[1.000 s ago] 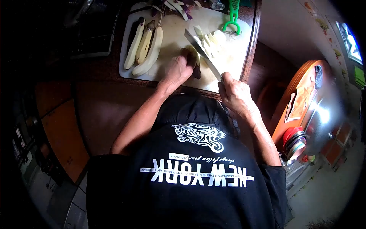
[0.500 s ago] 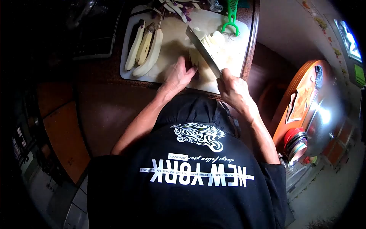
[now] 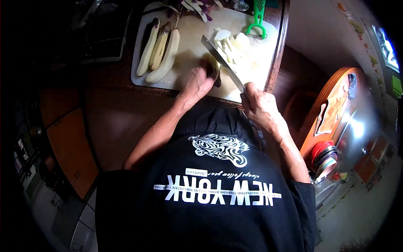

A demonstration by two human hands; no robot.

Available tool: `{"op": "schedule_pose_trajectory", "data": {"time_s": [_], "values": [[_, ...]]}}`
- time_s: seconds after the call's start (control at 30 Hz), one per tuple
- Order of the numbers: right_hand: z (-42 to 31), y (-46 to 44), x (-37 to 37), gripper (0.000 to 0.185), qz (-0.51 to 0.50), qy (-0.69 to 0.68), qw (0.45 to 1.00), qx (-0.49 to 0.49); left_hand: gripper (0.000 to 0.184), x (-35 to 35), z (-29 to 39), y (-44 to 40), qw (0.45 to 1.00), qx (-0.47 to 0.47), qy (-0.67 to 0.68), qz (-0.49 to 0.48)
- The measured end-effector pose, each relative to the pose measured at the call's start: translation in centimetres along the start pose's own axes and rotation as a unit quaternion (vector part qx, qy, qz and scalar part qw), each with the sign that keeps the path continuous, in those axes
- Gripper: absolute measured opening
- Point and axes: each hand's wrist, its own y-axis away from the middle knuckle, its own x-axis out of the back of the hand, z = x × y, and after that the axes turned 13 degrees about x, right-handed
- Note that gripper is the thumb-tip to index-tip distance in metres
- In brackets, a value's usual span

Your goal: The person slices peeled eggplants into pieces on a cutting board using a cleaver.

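On the white cutting board, my left hand is closed on a short eggplant piece, partly hidden by the fingers. My right hand grips the handle of a knife, whose blade slants up and left beside the piece. Right of the blade lies a heap of pale cut pieces. Three peeled eggplants rest side by side at the board's left.
A green peeler lies at the board's upper right. Purple and white peelings are at the top edge. To the right are a wooden board with a cloth and stacked bowls.
My left hand loosened with its thumb spread half a second ago, and has closed round the piece again. The knife has shifted slightly, and more pale pieces show beside the blade.
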Motion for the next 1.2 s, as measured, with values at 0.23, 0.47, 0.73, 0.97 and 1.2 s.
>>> {"op": "schedule_pose_trajectory", "data": {"time_s": [0.23,0.47,0.73,0.97,1.2], "values": [[0.5,-0.5,-1.1,0.015,0.012,0.015,0.999,0.032,0.035,-0.3,-0.8,-0.3,0.998,0.016,-0.06,-0.011],[1.2,-1.0,-2.0,0.015,0.029,0.053,0.997,0.042,0.033,0.4,0.2,0.2,0.999,0.032,-0.04,-0.004],[-0.4,0.4,0.4,0.015,-0.011,0.011,1.0,0.012,0.037,-0.1,-0.7,-0.1,0.999,-0.002,-0.036,-0.041],[-0.1,-0.2,-0.8,0.015,-0.019,0.03,0.999,0.031,0.031,-0.6,-1.0,-0.3,0.999,-0.043,-0.004,0.029],[1.9,-1.8,-3.0,0.015,0.019,0.053,0.996,0.069,0.039,0.1,-0.6,0.3,0.999,0.009,-0.049,0.013]]}}
